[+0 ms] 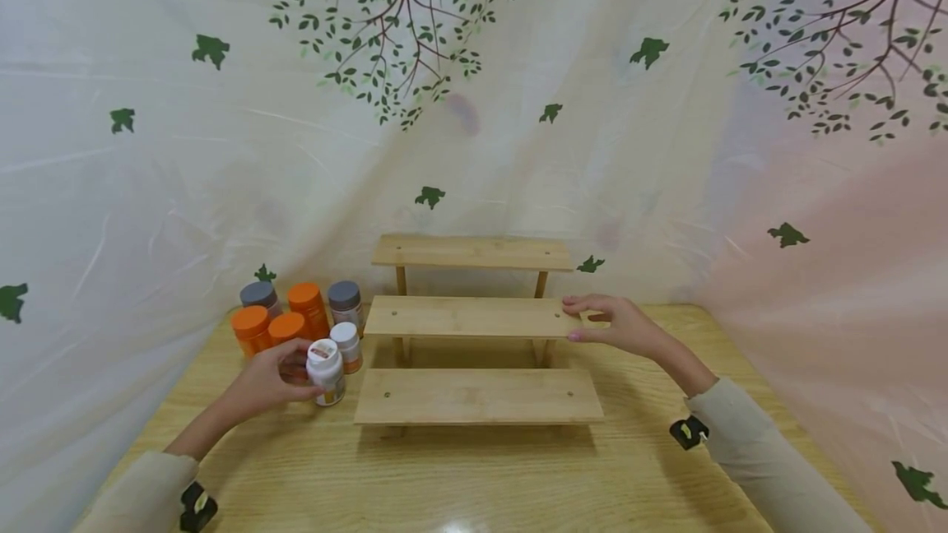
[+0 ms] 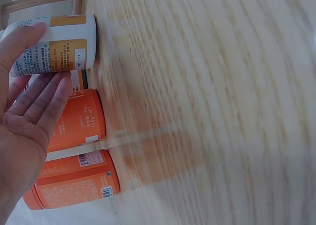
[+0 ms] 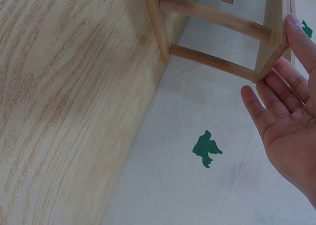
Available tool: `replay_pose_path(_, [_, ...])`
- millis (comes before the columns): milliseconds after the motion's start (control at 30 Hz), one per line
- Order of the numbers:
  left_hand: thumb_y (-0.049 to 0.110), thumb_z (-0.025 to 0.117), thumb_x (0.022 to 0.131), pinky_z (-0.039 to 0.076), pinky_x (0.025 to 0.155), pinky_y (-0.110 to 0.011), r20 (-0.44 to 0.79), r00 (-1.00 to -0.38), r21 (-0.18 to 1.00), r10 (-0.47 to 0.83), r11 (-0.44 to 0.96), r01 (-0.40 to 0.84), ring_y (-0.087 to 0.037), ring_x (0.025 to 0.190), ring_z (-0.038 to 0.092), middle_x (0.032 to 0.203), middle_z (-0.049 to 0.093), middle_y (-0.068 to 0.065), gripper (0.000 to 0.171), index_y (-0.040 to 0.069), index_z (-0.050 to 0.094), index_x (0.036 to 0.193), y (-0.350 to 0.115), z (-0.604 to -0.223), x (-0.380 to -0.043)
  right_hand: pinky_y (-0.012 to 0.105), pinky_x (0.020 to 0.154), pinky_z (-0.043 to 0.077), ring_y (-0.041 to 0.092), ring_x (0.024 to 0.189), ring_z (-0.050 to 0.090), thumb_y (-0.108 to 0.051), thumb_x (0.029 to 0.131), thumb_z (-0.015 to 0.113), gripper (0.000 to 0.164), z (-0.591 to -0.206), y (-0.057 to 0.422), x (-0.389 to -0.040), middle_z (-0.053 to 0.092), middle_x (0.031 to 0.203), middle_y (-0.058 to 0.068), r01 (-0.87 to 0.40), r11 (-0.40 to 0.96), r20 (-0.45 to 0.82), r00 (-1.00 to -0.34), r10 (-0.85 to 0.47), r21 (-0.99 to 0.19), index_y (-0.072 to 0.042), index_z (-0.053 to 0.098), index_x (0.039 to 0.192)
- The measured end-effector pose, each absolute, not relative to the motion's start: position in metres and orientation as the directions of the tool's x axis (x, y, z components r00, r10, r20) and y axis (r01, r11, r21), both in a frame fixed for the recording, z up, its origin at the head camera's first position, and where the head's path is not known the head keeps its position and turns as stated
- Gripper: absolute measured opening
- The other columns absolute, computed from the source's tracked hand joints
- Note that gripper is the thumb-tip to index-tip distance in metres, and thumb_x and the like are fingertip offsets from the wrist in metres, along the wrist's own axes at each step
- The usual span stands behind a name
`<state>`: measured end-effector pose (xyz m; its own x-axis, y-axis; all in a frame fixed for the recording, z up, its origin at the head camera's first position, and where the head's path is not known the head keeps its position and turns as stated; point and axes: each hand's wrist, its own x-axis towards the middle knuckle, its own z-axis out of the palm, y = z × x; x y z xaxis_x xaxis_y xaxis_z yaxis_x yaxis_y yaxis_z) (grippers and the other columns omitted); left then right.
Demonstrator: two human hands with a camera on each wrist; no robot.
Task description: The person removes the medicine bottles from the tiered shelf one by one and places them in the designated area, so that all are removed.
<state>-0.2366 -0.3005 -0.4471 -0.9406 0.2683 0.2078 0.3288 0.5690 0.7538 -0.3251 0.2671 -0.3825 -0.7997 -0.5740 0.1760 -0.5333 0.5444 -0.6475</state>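
My left hand (image 1: pixel 265 377) pinches a white pill bottle (image 1: pixel 326 373) between thumb and fingers, left of a three-tier wooden shelf rack (image 1: pixel 477 397). The bottle is upright with a printed cap, and its white and yellow label (image 2: pixel 69 54) faces the left wrist camera. Whether its base touches the table, I cannot tell. My right hand (image 1: pixel 618 325) grips the right end of the middle tier, thumb at the front edge and a finger at the rear. In the right wrist view its thumb (image 3: pixel 298 34) lies against the board; some fingers show below the wood.
Behind the left hand stand another white bottle (image 1: pixel 346 348), several orange bottles (image 1: pixel 307 308) and two grey-capped bottles (image 1: pixel 345 300). They cluster at the rack's left side on the wooden table (image 1: pixel 459 484). A leaf-printed curtain (image 1: pixel 504 171) hangs behind and along the sides.
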Motion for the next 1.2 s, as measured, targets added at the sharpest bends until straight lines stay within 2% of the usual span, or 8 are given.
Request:
replay_pose_path(267, [0.014, 0.09, 0.077, 0.063, 0.075, -0.026, 0.184, -0.95, 0.759, 0.254, 0.578, 0.301, -0.012, 0.09, 0.072, 0.112, 0.072, -0.019, 0.058, -0.005, 0.06, 0.123, -0.3, -0.448, -0.237, 0.062, 0.104, 0.05, 0.041, 0.138, 0.051, -0.022, 0.089, 0.079, 0.045, -0.382, 0.268, -0.326, 0.057, 0.147, 0.017, -0.535, 0.547, 0.181, -0.801, -0.571, -0.643, -0.007, 0.069, 0.13])
replay_pose_path(833, [0.014, 0.091, 0.076, 0.062, 0.074, -0.022, 0.228, -0.944, 0.754, 0.24, 0.57, 0.327, -0.002, 0.089, 0.069, 0.113, 0.071, -0.021, 0.062, -0.005, 0.06, 0.126, -0.301, -0.452, -0.239, 0.064, 0.104, 0.048, 0.041, 0.138, 0.051, -0.022, 0.09, 0.078, 0.044, -0.383, 0.27, -0.327, 0.056, 0.148, 0.018, -0.535, 0.544, 0.175, -0.798, -0.576, -0.647, -0.007, 0.069, 0.13])
replay_pose_path(1200, [0.017, 0.087, 0.082, 0.062, 0.077, -0.025, 0.238, -0.942, 0.742, 0.236, 0.581, 0.333, -0.008, 0.095, 0.071, 0.117, 0.071, -0.018, 0.056, 0.001, 0.061, 0.128, -0.304, -0.442, -0.235, 0.061, 0.103, 0.05, 0.042, 0.137, 0.051, -0.023, 0.091, 0.078, 0.046, -0.383, 0.27, -0.328, 0.056, 0.148, 0.018, -0.541, 0.556, 0.173, -0.797, -0.579, -0.632, -0.004, 0.068, 0.131])
